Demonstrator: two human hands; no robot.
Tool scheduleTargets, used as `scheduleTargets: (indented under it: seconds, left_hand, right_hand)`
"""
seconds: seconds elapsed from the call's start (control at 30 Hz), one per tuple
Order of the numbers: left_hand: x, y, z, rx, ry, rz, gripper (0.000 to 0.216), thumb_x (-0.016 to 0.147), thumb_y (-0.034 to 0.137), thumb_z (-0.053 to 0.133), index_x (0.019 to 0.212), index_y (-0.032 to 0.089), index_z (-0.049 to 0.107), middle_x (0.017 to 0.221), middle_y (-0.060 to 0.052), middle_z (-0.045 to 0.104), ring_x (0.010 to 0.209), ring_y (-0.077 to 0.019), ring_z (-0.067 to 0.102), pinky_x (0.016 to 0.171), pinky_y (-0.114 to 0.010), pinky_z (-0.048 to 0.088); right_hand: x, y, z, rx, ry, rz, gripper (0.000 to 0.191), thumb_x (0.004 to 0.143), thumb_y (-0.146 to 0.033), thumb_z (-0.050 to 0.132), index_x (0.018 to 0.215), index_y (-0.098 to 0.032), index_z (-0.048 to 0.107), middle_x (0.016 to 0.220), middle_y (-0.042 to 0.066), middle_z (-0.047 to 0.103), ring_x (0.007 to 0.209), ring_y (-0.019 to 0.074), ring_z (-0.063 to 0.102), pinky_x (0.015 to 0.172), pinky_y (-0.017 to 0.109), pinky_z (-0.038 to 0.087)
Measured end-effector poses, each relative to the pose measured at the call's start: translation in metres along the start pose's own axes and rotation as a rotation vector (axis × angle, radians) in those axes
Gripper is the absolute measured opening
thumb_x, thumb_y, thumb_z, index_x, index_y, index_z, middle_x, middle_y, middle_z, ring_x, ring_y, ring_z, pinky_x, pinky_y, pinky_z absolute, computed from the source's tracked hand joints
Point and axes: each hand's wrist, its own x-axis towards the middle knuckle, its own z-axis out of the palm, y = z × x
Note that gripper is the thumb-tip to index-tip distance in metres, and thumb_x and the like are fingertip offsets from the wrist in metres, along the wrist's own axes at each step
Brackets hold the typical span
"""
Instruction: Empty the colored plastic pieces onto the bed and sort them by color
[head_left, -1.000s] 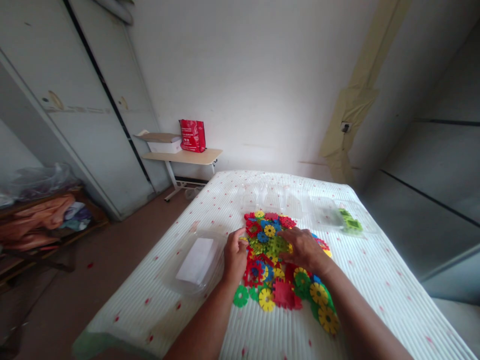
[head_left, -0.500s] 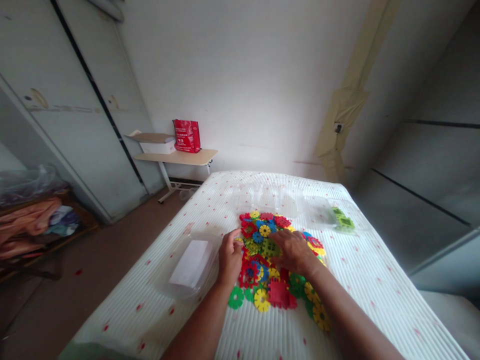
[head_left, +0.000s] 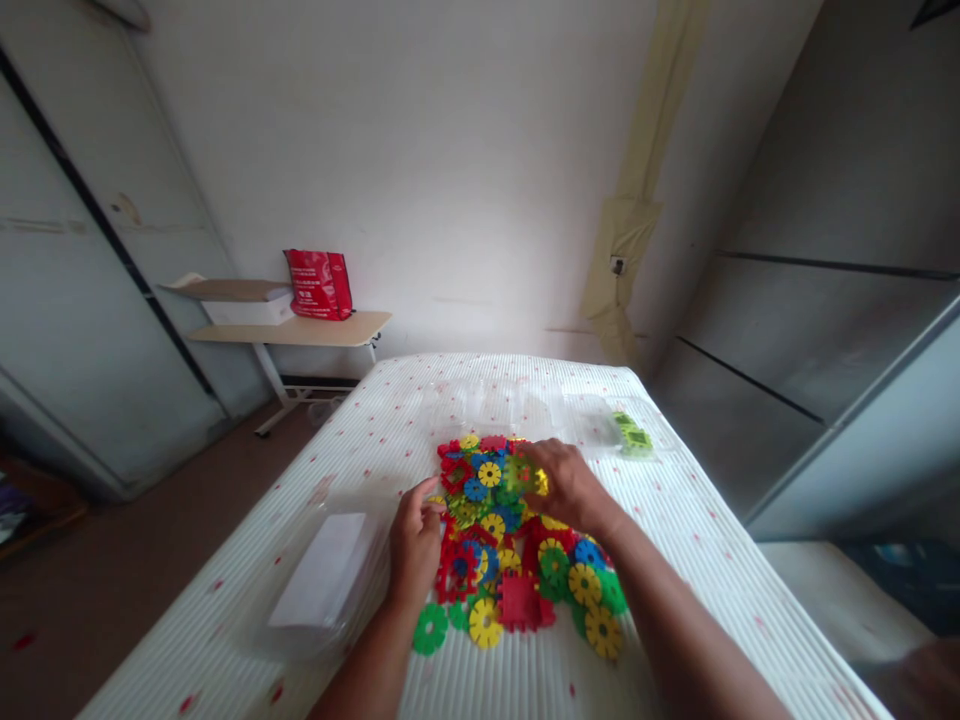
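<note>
A heap of flat plastic gear-shaped pieces [head_left: 517, 545] in red, yellow, blue and green lies on the white striped cloth [head_left: 697, 530]. My right hand [head_left: 564, 483] hovers over the far part of the heap, fingers pinched round a light green piece [head_left: 519, 472]. My left hand [head_left: 415, 540] rests at the heap's left edge, fingers curled, thumb and forefinger close together at a piece. A clear plastic lid with a white label [head_left: 326, 573] lies just left of it.
Clear plastic containers [head_left: 495, 405] stand beyond the heap; one at the far right holds green pieces [head_left: 632, 436]. A small side table [head_left: 300, 332] with a red bag [head_left: 319, 284] and a white box stands by the wall. Cabinet doors line the left.
My right hand has lifted slightly off the heap with a green piece between its fingers. The view has swung rightwards, so everything sits further left in the frame.
</note>
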Motion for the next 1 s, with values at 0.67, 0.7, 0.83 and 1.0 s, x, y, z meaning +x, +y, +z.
scheduleTargets:
  seconds: [0.67,0.7,0.83,1.0]
  left_hand:
    - [0.0,0.007,-0.002,0.018,0.026,-0.046,0.036,0.073,0.025,0.046,0.106,0.018,0.059,0.08,-0.004,0.067,0.074,-0.0186,0.064,0.075,-0.033,0.049]
    - [0.0,0.008,-0.002,0.013,0.029,-0.042,0.035,0.073,0.025,0.045,0.105,0.018,0.059,0.081,-0.004,0.067,0.074,-0.0184,0.064,0.075,-0.033,0.05]
    - [0.0,0.011,-0.002,0.0,0.032,-0.03,0.033,0.073,0.024,0.046,0.103,0.018,0.06,0.081,-0.004,0.067,0.073,-0.0178,0.064,0.075,-0.032,0.05]
    - [0.001,0.008,-0.002,0.013,0.027,-0.029,0.034,0.074,0.024,0.045,0.105,0.018,0.059,0.082,-0.004,0.067,0.075,-0.0183,0.064,0.076,-0.033,0.05]
  right_hand:
    - [0.043,0.247,-0.047,-0.227,-0.318,0.545,0.057,0.054,-0.007,0.066,0.111,-0.017,0.063,0.104,0.01,0.068,0.092,0.0254,0.064,0.076,0.032,0.048]
    - [0.046,0.247,-0.046,-0.221,-0.335,0.54,0.057,0.053,-0.004,0.065,0.109,-0.018,0.064,0.104,0.01,0.068,0.092,0.0254,0.064,0.075,0.032,0.049]
    - [0.054,0.245,-0.039,-0.202,-0.378,0.531,0.059,0.05,0.0,0.063,0.105,-0.02,0.066,0.106,0.008,0.067,0.094,0.0255,0.064,0.074,0.031,0.05]
    - [0.052,0.248,-0.032,-0.202,-0.375,0.539,0.057,0.056,-0.002,0.059,0.11,-0.019,0.064,0.116,0.008,0.064,0.104,0.0216,0.06,0.083,0.027,0.048]
